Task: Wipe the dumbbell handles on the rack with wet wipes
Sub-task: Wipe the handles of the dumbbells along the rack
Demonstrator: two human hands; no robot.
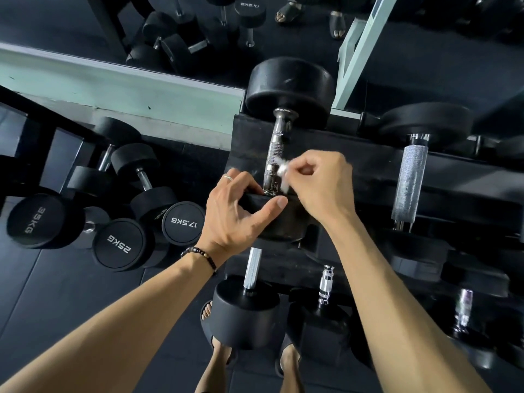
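Right hand (320, 182) pinched a wet wipe (282, 168) against the dumbbell handle (276, 154); left hand (235, 214) gripped its near weight (283, 219) at the rack (368, 165) edge; floor dumbbells (119, 245) read 25KG, 17.5KG.

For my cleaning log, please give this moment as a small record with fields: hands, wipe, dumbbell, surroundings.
left hand: grips the near head of the dumbbell
right hand: pinches the wet wipe
wet wipe: white, crumpled, against the handle
dumbbell: lies on the rack
surroundings: dumbbells marked 17.5KG and 25KG on the floor
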